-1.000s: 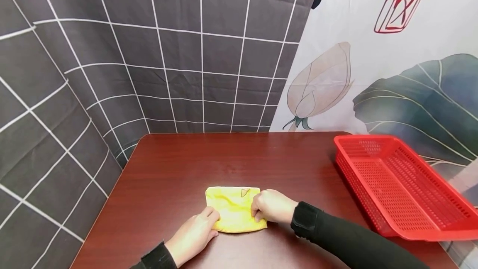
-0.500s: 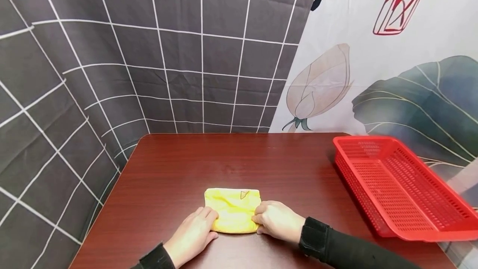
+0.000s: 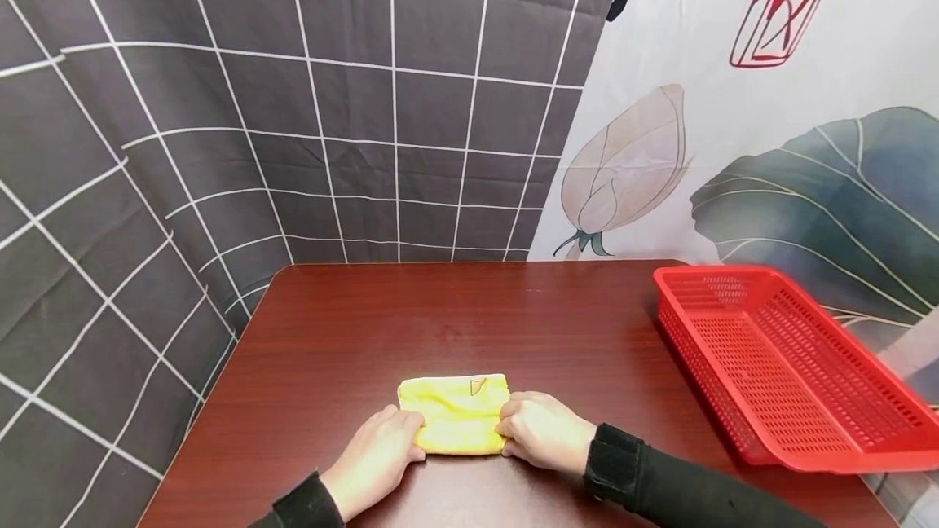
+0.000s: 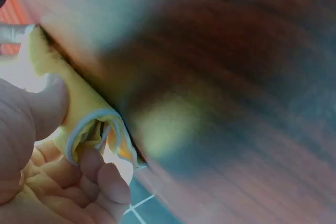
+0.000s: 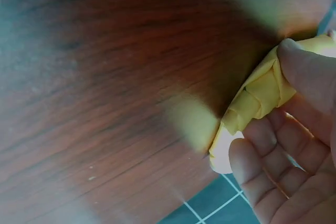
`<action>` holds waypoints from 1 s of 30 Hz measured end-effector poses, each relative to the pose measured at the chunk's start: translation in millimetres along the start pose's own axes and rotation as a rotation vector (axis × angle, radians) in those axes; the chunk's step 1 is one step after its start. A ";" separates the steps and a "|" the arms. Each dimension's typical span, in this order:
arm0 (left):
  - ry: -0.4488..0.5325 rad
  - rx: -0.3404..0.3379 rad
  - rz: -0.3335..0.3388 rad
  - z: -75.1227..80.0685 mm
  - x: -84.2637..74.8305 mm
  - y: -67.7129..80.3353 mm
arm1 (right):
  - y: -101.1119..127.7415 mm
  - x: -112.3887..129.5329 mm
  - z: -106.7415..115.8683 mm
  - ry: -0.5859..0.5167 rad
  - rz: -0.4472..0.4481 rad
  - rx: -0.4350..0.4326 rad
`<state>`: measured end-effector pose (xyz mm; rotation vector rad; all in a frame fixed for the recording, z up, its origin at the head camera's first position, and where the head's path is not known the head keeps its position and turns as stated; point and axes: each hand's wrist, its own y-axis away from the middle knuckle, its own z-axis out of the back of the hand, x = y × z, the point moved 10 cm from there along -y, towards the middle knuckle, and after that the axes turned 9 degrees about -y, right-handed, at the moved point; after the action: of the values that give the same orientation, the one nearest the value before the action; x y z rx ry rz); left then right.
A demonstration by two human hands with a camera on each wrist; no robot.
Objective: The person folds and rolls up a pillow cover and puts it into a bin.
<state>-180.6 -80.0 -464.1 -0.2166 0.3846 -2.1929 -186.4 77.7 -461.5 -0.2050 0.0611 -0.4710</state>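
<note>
A yellow cloth (image 3: 460,412) with a small dark outlined mark near its far right corner lies on the table, its near edge rolled up. My left hand (image 3: 376,456) grips the left end of the roll. In the left wrist view the thumb lies over the rolled cloth (image 4: 79,90), with fingertips at its open end, where pale edging shows in a curl. My right hand (image 3: 546,432) pinches the right end. The right wrist view has its thumb on the creased, folded cloth (image 5: 260,95) and curled fingers against the far side.
A red perforated plastic basket (image 3: 778,365) stands at the right side of the reddish-brown wooden table (image 3: 352,316). Behind it hang a dark grey cloth with white grid lines (image 3: 433,104) and a white floral cloth (image 3: 660,39).
My right hand has shifted from the cloth's right side down to its near right corner. The cloth has become shorter front to back as its near edge rolls away from me. The basket has stayed put.
</note>
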 end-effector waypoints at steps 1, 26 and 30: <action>0.024 0.016 0.018 -1.7 2.7 0.3 | -0.6 -1.1 -0.8 0.002 -0.014 0.011; -0.227 -0.077 -0.098 6.4 -21.4 2.0 | 1.7 -4.4 0.3 0.009 -0.011 -0.033; -0.192 -0.055 -0.071 1.6 -18.3 2.1 | 4.0 -3.4 3.1 0.078 -0.030 -0.056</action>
<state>-167.6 -67.0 -463.7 -0.4739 0.3337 -2.2094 -187.3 83.3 -459.2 -0.2428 0.1476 -0.5071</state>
